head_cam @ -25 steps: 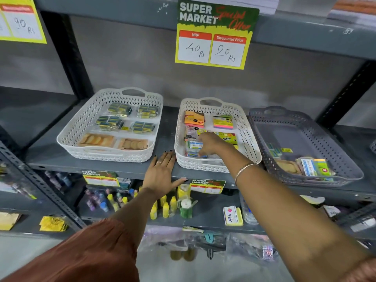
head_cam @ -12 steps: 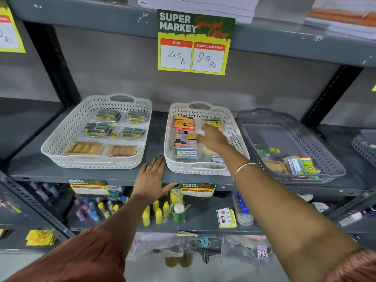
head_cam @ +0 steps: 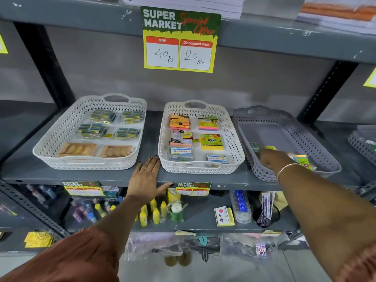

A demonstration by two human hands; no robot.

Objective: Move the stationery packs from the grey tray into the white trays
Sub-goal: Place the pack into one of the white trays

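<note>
the right hand [head_cam: 271, 159] has left the middle white tray [head_cam: 236, 139] for the grey tray [head_cam: 317, 143], fingers' state unclear.

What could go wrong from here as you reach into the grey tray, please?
The right hand covers the packs at the grey tray's near end, so it may grab two at once. The middle white tray already looks full, so an added pack could sit crooked or slide.
</note>
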